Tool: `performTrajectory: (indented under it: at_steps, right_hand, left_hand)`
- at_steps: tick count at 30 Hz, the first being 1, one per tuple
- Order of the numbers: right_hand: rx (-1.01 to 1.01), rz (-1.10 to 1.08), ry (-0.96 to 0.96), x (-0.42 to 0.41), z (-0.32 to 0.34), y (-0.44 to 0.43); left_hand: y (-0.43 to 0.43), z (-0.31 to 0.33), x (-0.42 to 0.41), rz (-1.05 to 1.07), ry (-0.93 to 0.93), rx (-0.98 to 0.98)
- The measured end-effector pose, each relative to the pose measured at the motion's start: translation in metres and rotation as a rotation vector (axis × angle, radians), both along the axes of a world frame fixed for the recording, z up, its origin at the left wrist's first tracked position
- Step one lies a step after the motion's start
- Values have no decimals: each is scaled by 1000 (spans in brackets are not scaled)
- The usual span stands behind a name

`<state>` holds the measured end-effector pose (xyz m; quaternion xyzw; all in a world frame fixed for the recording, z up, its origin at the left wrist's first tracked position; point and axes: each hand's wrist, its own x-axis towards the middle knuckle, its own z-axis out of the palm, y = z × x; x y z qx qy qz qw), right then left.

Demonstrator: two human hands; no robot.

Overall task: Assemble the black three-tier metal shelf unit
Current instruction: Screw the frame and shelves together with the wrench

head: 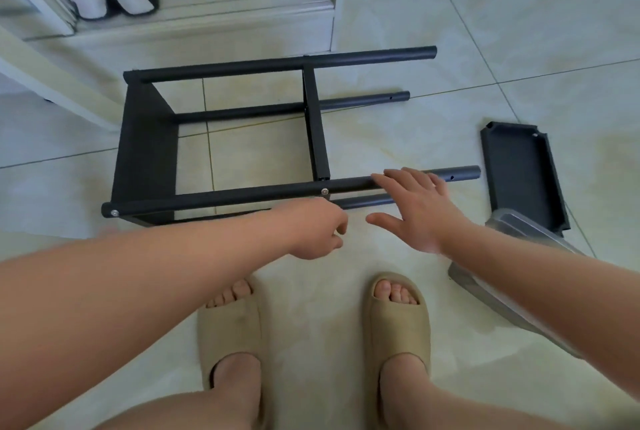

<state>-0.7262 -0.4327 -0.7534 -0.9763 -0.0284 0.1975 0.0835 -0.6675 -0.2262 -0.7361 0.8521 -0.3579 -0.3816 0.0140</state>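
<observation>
Shelf unit lies sideways; black, two tiers fitted.

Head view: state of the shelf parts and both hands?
Shelf frame: on its side on the floor, two tiers fitted, right pole ends bare.
Loose tray: flat on the floor right of the frame, unattached.
Right hand: open, fingers resting on the near upper pole.
Left hand: fingers curled by the middle screw; contents unclear.
</observation>
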Motion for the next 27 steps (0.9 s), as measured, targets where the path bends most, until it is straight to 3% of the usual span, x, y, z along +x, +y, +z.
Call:
performTrajectory:
  at_steps: [7,13,15,18,22,27]
  right_hand:
    - [-62,-194,-7,-72,14,-74]
    - [-47,-431,-58,-130,-13,-135]
    - [-21,-572,-51,-140,-27,-151]
    - [20,-723,7,-150,-51,-174]
    - [83,-712,118,-158,-87,-192]
    - [173,-757,131,-142,-115,-188]
  left_hand:
    - [-58,32,7,-181,-102,24]
    - [-136,12,-24,-299,38,1]
    - [-159,-3,-39,-236,138,-61]
    - [-193,-28,-60,32,333,-151]
    - [-220,-59,-76,300,424,-232]
    - [-218,-73,-79,392,532,-256]
